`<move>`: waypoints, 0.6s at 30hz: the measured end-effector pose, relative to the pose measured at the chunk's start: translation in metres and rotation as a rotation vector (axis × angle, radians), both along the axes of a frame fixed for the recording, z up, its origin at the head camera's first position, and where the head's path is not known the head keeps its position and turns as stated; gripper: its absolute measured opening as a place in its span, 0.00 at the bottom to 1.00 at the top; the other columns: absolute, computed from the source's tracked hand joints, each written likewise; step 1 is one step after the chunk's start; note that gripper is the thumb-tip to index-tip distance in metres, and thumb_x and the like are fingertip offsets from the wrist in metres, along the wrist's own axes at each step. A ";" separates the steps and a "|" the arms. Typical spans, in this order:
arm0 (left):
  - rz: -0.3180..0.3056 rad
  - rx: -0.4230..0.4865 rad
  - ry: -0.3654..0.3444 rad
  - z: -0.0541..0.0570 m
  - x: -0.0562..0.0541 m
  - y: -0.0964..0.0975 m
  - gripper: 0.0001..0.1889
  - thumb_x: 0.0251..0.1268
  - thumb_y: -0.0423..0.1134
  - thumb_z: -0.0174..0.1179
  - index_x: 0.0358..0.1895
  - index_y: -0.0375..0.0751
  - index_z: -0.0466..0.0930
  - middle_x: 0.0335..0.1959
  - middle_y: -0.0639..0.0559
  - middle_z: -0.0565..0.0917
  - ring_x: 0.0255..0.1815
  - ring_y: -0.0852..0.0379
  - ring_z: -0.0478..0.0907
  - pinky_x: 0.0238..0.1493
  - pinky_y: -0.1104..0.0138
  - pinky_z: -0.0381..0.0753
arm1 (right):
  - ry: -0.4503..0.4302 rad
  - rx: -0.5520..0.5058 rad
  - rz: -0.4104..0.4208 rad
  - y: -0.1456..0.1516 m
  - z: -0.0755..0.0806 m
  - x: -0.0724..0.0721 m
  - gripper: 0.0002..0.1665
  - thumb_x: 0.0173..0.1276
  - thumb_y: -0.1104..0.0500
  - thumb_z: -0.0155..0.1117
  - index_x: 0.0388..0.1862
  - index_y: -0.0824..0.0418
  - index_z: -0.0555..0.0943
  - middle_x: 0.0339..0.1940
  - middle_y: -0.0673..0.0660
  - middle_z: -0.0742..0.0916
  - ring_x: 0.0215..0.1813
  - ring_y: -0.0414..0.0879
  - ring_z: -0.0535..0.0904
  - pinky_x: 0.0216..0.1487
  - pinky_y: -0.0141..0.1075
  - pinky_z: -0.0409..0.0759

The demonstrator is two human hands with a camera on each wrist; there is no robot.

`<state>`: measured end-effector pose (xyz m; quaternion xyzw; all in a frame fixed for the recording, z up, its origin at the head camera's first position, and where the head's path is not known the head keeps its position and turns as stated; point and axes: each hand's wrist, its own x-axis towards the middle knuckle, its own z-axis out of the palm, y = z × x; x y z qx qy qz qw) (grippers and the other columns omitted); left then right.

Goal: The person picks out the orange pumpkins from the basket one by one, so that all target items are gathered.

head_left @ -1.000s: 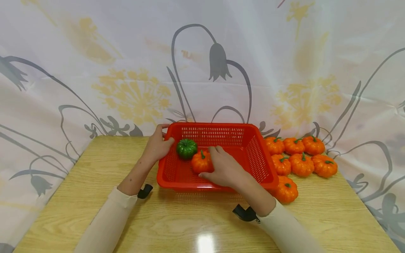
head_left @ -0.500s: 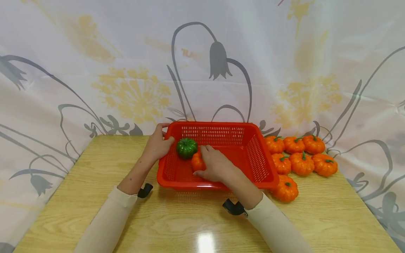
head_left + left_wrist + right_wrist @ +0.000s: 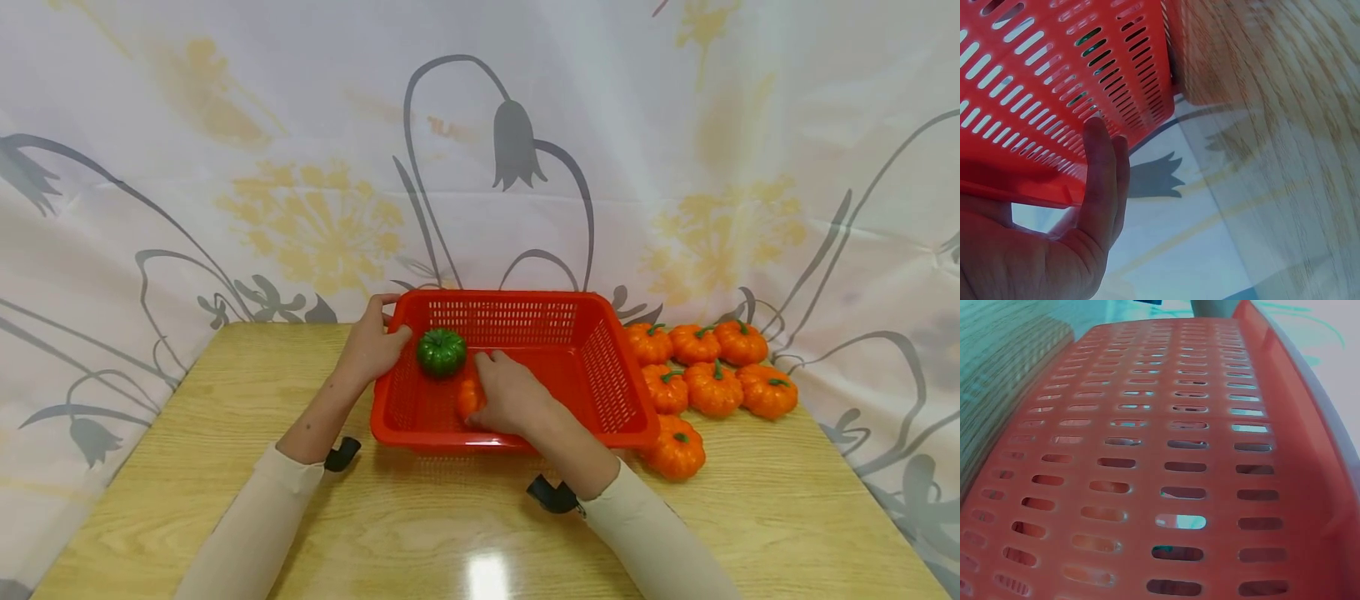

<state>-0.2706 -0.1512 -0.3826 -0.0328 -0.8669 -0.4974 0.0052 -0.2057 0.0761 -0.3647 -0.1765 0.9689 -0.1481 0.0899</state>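
A red slotted plastic basket (image 3: 465,439) stands on the table. My left hand (image 3: 375,343) grips its left rim, thumb over the edge; in the left wrist view its fingers (image 3: 1100,175) lie along the outer wall. Inside the basket, my right hand (image 3: 513,396) holds a small orange pumpkin (image 3: 468,400), which it partly covers. A glossy green pumpkin (image 3: 442,353) sits just behind that one, toward the back left corner. In the right wrist view the basket's slotted front wall (image 3: 1297,506) fills the frame and hides the hand.
Several orange pumpkins with green stems (image 3: 715,390) stand in rows on the table right of the basket, one (image 3: 675,450) close against its front right corner. The wood-grain table (image 3: 420,517) ends at a flower-print cloth (image 3: 322,125) behind the basket.
Over the first half second my right hand shifted left with the orange pumpkin, bringing it near the green one. Since then it has barely moved. My left hand has stayed on the rim.
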 end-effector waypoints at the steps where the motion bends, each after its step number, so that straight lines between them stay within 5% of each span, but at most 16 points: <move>1: -0.001 0.000 0.001 0.000 0.000 0.000 0.32 0.78 0.38 0.53 0.82 0.43 0.58 0.55 0.35 0.76 0.44 0.38 0.86 0.38 0.53 0.93 | 0.004 0.000 0.000 0.000 0.000 0.000 0.53 0.60 0.49 0.83 0.77 0.68 0.69 0.73 0.67 0.77 0.67 0.61 0.79 0.71 0.53 0.80; 18: -0.004 0.010 -0.005 0.000 0.000 -0.001 0.32 0.78 0.37 0.53 0.82 0.43 0.58 0.55 0.34 0.76 0.42 0.39 0.87 0.36 0.55 0.93 | 0.055 -0.050 -0.028 0.006 0.003 0.007 0.47 0.60 0.48 0.82 0.73 0.66 0.74 0.65 0.66 0.81 0.56 0.58 0.82 0.62 0.51 0.85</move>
